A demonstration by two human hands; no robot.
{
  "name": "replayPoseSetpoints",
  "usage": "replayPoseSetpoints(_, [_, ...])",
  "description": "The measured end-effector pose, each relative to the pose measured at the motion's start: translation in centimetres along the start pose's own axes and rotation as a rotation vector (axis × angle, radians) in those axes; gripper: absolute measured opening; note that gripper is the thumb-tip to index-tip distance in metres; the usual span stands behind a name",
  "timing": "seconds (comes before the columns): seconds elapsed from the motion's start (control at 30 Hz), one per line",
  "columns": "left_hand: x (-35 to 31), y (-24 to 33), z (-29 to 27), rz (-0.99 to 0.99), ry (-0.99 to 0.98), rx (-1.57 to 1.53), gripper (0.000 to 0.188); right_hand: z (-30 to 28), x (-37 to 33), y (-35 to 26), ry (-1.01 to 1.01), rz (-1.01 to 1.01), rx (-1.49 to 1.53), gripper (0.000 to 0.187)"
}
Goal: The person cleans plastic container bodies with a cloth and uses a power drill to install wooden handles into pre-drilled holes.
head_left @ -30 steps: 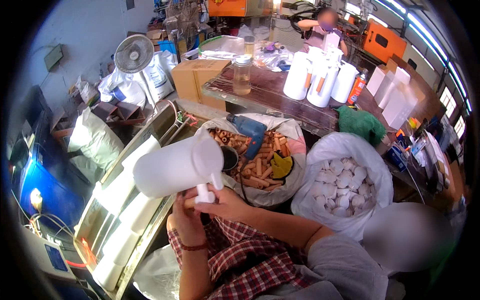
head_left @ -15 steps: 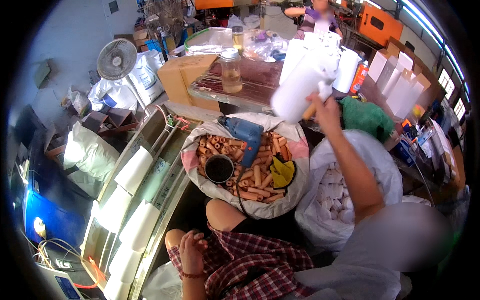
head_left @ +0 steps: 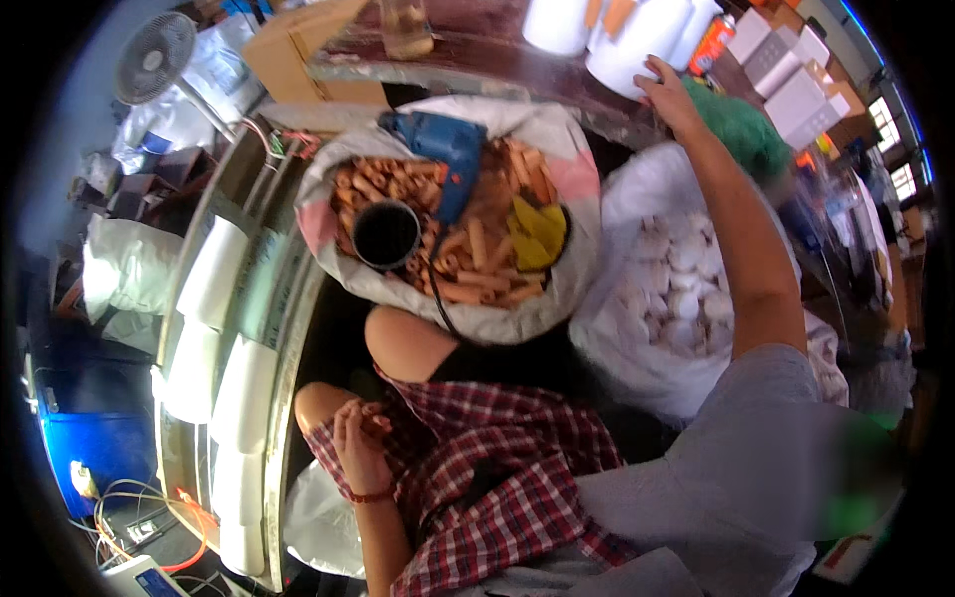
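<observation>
My right hand (head_left: 671, 95) reaches out over the dark table, its fingers apart beside a white plastic cylinder (head_left: 625, 68). The fingertips are close to its side; contact is hard to make out. An orange-tan tube (head_left: 617, 15) sticks up at that cylinder's top. Another white cylinder (head_left: 555, 28) stands to its left. My left hand (head_left: 360, 443) rests by my knee with curled fingers; anything inside them is hidden. Ahead of my knees, a blue power drill (head_left: 443, 149) lies on orange-tan tubes (head_left: 477, 244) in a sack (head_left: 477, 323).
A dark cup (head_left: 386, 235) and a yellow glove (head_left: 537, 234) lie in the tube sack. White pieces fill a bag (head_left: 617, 348) on the right. Green cloth (head_left: 736, 124) and a spray can (head_left: 711, 45) are beyond. White cylinders (head_left: 244, 393) line a wooden trough at left; a fan (head_left: 156, 57) stands behind.
My right hand has set the white cylinder down on the table and let go of it. The view has tilted down. My left hand remains by my knee.
</observation>
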State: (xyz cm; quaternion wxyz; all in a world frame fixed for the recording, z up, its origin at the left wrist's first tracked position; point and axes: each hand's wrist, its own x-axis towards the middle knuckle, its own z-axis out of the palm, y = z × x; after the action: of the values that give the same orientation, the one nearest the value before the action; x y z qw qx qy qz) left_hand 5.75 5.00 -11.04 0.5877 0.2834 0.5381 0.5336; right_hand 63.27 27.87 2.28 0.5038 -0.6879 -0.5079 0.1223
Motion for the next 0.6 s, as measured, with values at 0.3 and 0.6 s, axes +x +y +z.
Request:
replayPoseSetpoints(0.3, [-0.3, -1.0, -1.2, -0.2, -0.054, -0.15, 0.014, -5.8, -29.7, 3.4, -1.117, 0.338, -0.579, 0.055])
replayPoseSetpoints(0.6, [-0.4, -2.4, -1.5, -0.21, -0.116, -0.08, 0.012, -1.2, -39.2, 2.4, -0.665, -0.057, -1.096, 0.069])
